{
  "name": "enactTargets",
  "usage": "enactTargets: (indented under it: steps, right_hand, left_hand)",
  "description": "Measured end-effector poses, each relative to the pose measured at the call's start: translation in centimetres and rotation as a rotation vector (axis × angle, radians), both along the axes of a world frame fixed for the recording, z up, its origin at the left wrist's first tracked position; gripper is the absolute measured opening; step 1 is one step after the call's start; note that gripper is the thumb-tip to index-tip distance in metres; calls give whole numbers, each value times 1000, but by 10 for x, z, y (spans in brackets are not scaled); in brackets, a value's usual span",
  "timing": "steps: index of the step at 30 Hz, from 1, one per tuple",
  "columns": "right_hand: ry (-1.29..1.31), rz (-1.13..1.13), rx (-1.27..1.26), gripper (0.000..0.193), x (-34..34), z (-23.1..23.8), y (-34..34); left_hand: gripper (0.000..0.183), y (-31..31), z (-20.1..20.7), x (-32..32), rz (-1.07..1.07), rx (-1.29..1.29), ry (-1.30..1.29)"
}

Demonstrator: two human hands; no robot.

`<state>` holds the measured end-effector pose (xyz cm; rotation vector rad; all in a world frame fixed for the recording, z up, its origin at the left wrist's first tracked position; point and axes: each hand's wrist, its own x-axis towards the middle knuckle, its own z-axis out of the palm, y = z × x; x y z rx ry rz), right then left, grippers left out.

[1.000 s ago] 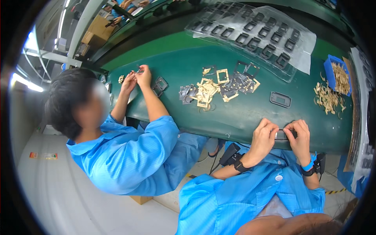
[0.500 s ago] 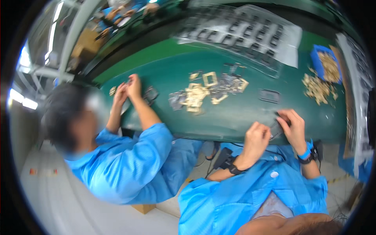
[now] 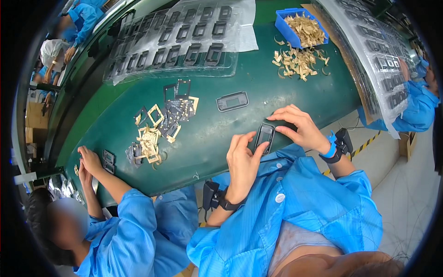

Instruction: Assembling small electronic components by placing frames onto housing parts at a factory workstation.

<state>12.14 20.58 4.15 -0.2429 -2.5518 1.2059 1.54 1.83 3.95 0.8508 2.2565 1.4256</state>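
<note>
A small black rectangular plastic frame (image 3: 265,135) with a window in its middle is held tilted above the table's near edge. My left hand (image 3: 242,159) is closed on its left side and lower end, thumb along the near edge. My right hand (image 3: 300,128) curls at its upper right, with the thumb at the edge and the index finger by the top corner. Something dark shows at that index fingertip, too small to make out. Another black frame (image 3: 232,101) lies flat on the green table beyond my hands.
Dark flat gaskets (image 3: 177,111) and tan peeled backings (image 3: 150,143) are heaped at left. Tan strips (image 3: 300,63) lie by a blue bin (image 3: 288,30). Clear trays (image 3: 173,44) of black frames stand behind. A co-worker's hands (image 3: 87,164) work at far left.
The view has swung, so the table's contents sit further left. My hands have come together around the black frame, which now shows clearly. The co-worker's hands remain close together.
</note>
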Motion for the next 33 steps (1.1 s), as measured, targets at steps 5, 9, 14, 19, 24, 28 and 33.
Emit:
enactTargets:
  steps: [5,9,14,19,24,28,33]
  right_hand:
    - [-73,192,43,38,-16,7,2]
    - [-97,168,65,40,-20,1,-7]
    - [-85,87,8,40,-12,1,-9]
    - [-100,86,-57,37,-17,-1,-9]
    - [-58,21,-38,37,-15,-5,-14]
    - [-64,22,-34,36,-17,-9,-18]
    - [-91,48,-10,32,-15,-9,-20]
  left_hand:
    - [44,0,-11,-4,-40,-40,217]
    - [41,-8,-10,-8,-103,-65,143]
    - [34,-49,14,-48,246,106,127]
    - [26,-161,34,-89,954,-60,389]
    - [18,-175,27,-72,965,-10,342]
    - [19,-105,0,-47,438,55,256]
    - [42,-20,-15,-8,-76,95,49]
